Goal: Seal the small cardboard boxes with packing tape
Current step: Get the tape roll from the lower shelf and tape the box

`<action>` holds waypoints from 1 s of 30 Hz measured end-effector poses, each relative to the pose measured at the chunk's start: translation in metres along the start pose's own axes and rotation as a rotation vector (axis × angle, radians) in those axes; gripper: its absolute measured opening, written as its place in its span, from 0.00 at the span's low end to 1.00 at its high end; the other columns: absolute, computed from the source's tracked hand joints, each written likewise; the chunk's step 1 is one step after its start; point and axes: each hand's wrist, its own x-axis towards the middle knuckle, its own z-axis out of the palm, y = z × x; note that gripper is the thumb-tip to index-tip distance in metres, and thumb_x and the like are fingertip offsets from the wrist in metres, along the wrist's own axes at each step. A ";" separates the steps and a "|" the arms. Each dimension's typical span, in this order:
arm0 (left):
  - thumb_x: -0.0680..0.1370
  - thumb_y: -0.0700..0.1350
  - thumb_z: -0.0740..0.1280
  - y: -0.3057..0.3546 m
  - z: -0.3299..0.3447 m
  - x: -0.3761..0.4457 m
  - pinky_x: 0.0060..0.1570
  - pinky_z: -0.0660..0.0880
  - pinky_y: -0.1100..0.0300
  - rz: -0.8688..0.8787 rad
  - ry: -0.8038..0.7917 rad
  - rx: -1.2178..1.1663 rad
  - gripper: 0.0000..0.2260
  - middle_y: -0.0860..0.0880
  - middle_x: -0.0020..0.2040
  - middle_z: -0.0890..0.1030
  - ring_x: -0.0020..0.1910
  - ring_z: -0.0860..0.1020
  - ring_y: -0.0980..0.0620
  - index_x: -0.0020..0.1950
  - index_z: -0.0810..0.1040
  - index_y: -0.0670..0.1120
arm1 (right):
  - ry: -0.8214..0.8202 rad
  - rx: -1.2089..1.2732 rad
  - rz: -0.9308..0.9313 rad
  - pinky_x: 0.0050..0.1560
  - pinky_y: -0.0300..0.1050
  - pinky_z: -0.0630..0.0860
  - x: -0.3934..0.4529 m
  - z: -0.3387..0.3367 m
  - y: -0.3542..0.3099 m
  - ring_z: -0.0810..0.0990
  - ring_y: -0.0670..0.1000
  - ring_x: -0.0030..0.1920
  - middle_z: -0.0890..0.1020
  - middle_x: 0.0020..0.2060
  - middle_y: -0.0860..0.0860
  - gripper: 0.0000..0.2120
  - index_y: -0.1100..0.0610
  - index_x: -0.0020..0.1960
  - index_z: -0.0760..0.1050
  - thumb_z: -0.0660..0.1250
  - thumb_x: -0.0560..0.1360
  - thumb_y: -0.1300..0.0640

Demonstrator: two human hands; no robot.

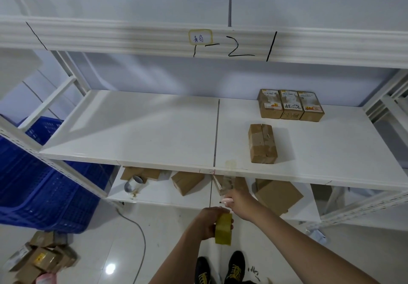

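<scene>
Yellowish tape first: in the head view, lower centre, our left hand (208, 222) curls round the roll of packing tape (224, 228), fingers closed on it, holding it steady below the shelf edge. Our right hand (234, 200) sits just above it, fingertips pinching the free strip of tape (227, 184) and drawing it up toward the front lip of the white shelf (154, 129). We judge the strip is being pulled to length before it goes on a box; how the cut gets made we cannot tell.

Right of centre on the shelf lies the unsealed cardboard box (262, 143), on its side, top seam showing a gap, no tape visible across it. Likely next target, parked near the front edge within reach. Behind it, upper right of the shelf, three labelled boxes (290, 105) stand touching in a row, probably finished and pushed back out of the way.

Under the shelf, a lower tier holds more plain boxes (278, 194) and a spare tape roll (132, 184) at its left. Blue crates (44, 184) fill the left of the frame. A heap of boxes (42, 259) sits on the floor, lower left. Our shoes (220, 268) show at the bottom centre.
</scene>
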 end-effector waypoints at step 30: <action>0.78 0.39 0.70 0.007 0.010 -0.015 0.34 0.81 0.54 -0.011 0.051 0.080 0.13 0.42 0.35 0.84 0.34 0.83 0.45 0.60 0.78 0.35 | 0.011 -0.202 -0.019 0.49 0.40 0.71 -0.003 -0.001 0.018 0.82 0.53 0.51 0.76 0.43 0.47 0.07 0.58 0.49 0.77 0.65 0.82 0.55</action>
